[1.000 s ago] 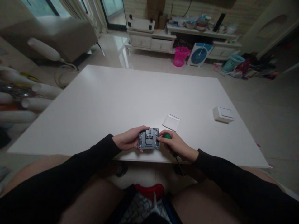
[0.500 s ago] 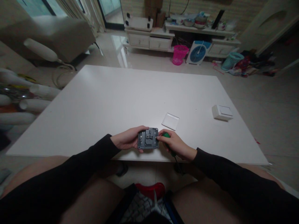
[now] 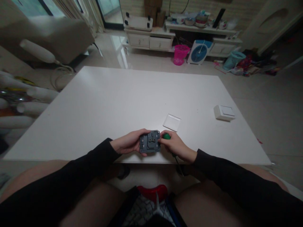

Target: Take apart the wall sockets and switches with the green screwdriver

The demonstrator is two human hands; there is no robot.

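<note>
My left hand is closed on the left side of a dark grey wall switch module, thumb along its top edge and fingers beneath. The module's clipped, slotted side faces up, near the table's front edge. My right hand is wrapped round a screwdriver with a green handle; its dark shaft points down past the table edge. The thumb and fingertips of that hand touch the module's right edge. Whether they pinch something small there cannot be made out. A white cover plate lies just beyond my right hand.
On the right of the white table stands a white switch box. Beyond the table are a pink basket, a blue fan and a white cabinet. White rolls stand at the left.
The view has shifted slightly. Both hands keep their hold on the switch module and the screwdriver, and the right fingertips stay at the module's right edge.
</note>
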